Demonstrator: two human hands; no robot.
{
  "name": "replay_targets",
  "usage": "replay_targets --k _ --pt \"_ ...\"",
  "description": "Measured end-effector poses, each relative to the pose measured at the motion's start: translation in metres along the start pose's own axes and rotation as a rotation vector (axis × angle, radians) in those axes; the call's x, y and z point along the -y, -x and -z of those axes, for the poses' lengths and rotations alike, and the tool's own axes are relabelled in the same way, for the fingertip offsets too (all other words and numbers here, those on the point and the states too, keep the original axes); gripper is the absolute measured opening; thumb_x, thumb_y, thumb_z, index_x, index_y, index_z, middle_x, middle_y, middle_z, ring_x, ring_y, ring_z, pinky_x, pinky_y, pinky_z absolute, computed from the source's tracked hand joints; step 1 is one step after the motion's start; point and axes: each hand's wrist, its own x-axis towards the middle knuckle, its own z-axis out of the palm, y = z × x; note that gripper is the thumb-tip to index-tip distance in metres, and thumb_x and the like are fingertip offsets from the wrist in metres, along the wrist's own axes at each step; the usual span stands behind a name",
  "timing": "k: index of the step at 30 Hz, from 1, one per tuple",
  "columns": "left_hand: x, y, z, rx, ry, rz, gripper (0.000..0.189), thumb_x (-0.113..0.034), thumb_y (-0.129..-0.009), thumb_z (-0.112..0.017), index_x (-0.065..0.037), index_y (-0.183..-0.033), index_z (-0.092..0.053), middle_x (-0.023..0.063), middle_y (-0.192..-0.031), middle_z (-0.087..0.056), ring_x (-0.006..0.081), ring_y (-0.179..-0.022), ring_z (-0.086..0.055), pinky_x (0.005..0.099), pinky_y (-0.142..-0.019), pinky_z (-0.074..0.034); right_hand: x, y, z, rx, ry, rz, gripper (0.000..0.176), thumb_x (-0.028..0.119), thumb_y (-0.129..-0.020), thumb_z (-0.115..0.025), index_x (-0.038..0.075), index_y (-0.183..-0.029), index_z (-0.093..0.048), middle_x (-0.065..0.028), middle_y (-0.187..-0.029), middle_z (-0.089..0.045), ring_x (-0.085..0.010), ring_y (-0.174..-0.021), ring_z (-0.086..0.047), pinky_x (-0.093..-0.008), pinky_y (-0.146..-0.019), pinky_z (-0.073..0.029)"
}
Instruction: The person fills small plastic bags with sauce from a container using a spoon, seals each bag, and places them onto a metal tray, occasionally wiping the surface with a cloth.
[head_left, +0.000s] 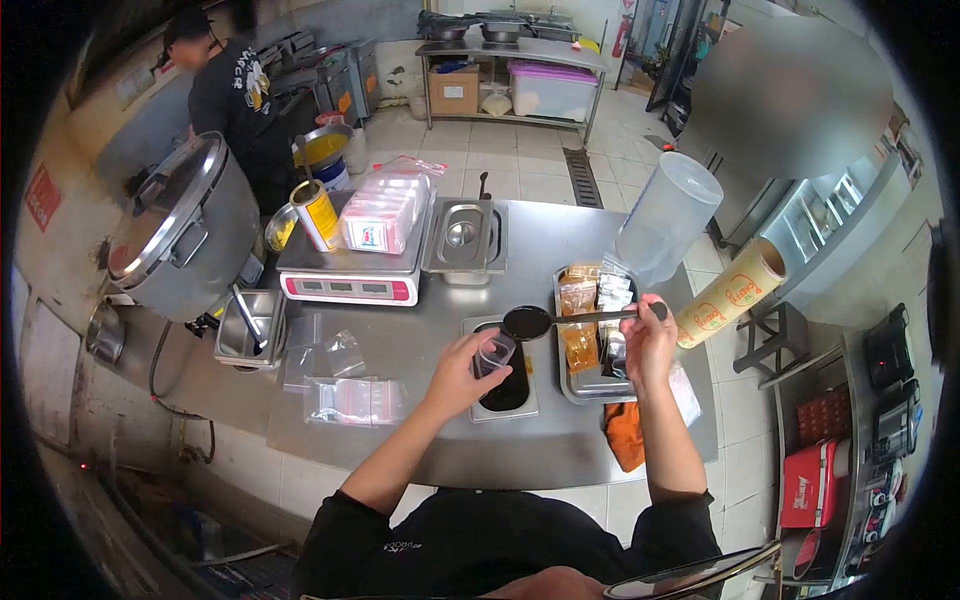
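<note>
My left hand (pixel 460 375) is closed around a small clear plastic cup (pixel 496 352), tilted over the steel pan (pixel 530 400) of dark liquid (pixel 505 392). In my right hand (pixel 652 345) is the handle of a ladle (pixel 590 317). Its round bowl, full of something dark, sits just above the cup and the far part of the pan. Right of the pan is a steel tray (pixel 597 393) holding amber sachets (pixel 578 318) and dark sachets (pixel 614 290). My right forearm passes over the tray's right side.
An orange cloth (pixel 624 436) lies at the table's near right. Left are plastic bags (pixel 355 400), a scale (pixel 348 287) bearing a can (pixel 317 214) and packets (pixel 385 215), and a lidded steel pan (pixel 462 235). A tall clear container (pixel 672 215) stands right. Another person (pixel 240 110) stands far left.
</note>
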Motion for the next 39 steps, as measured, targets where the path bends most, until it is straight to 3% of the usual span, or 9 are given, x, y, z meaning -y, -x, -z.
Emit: replay_targets --k 3,6,19,21,29,38,39 --pt "-0.001 -0.004 -0.001 -0.033 -0.036 -0.015 0.053 -0.019 -0.071 -0.078 -0.006 -0.118 -0.057 0.0084 -0.093 -0.062 0.0245 -0.088 -0.060 0.0339 -0.083 -0.046 0.010 -0.002 -0.014 0.048 0.075 0.040 0.014 0.004 -0.092 -0.050 0.001 -0.106 -0.051 -0.0097 -0.080 -0.061 -0.0147 -0.057 -0.058 -0.0238 -0.053 -0.049" --pt "-0.003 -0.006 -0.001 -0.032 -0.022 0.012 0.054 -0.021 -0.071 -0.076 -0.006 -0.119 -0.056 0.0086 -0.094 -0.061 0.0269 -0.090 -0.059 0.0374 -0.082 -0.045 0.019 -0.003 -0.025 0.113 0.138 0.094 0.014 0.004 -0.092 -0.051 0.001 -0.106 -0.051 -0.0105 -0.080 -0.061 -0.0152 -0.057 -0.058 -0.0241 -0.054 -0.048" --pt "-0.012 -0.016 0.001 -0.106 0.047 -0.012 0.051 -0.020 -0.073 -0.075 -0.002 -0.118 -0.056 0.0122 -0.099 -0.060 0.0289 -0.092 -0.059 0.0356 -0.081 -0.046 0.058 0.006 -0.067 0.319 0.337 0.301 0.012 0.003 -0.092 -0.052 -0.002 -0.104 -0.051 -0.0124 -0.082 -0.061 -0.0149 -0.059 -0.060 -0.0244 -0.056 -0.049" --pt "-0.013 -0.018 0.003 -0.113 0.078 0.008 0.048 -0.016 -0.074 -0.076 -0.002 -0.116 -0.057 0.0091 -0.099 -0.060 0.0217 -0.092 -0.060 0.0315 -0.083 -0.046 0.066 0.012 -0.076 0.347 0.347 0.336 0.013 0.003 -0.092 -0.052 -0.002 -0.104 -0.051 -0.0124 -0.082 -0.061 -0.0147 -0.060 -0.060 -0.0243 -0.057 -0.049" --pt "-0.028 -0.033 0.014 -0.129 0.112 -0.079 0.048 -0.015 -0.074 -0.076 -0.002 -0.117 -0.057 0.0091 -0.098 -0.060 0.0215 -0.091 -0.059 0.0314 -0.082 -0.045 0.097 0.031 -0.103 0.479 0.382 0.491 0.014 0.004 -0.092 -0.055 -0.002 -0.103 -0.050 -0.0135 -0.083 -0.061 -0.0157 -0.066 -0.061 -0.0251 -0.062 -0.052" --pt "-0.041 -0.037 0.018 -0.118 0.075 -0.112 0.039 -0.012 -0.072 -0.076 -0.002 -0.106 -0.060 0.0080 -0.091 -0.058 0.0214 -0.087 -0.058 0.0302 -0.079 -0.045 0.099 0.045 -0.093 0.698 0.425 0.757 0.013 -0.002 -0.089 -0.054 -0.006 -0.101 -0.050 -0.0198 -0.086 -0.063 -0.0196 -0.070 -0.064 -0.0282 -0.063 -0.054" --pt "-0.041 -0.038 0.017 -0.117 0.075 -0.104 0.039 -0.012 -0.072 -0.076 -0.002 -0.105 -0.060 0.0078 -0.091 -0.058 0.0213 -0.087 -0.058 0.0301 -0.079 -0.045 0.098 0.044 -0.087 0.774 0.508 0.875 0.012 -0.004 -0.089 -0.052 -0.007 -0.100 -0.050 -0.0211 -0.086 -0.063 -0.0201 -0.069 -0.065 -0.0289 -0.062 -0.055"
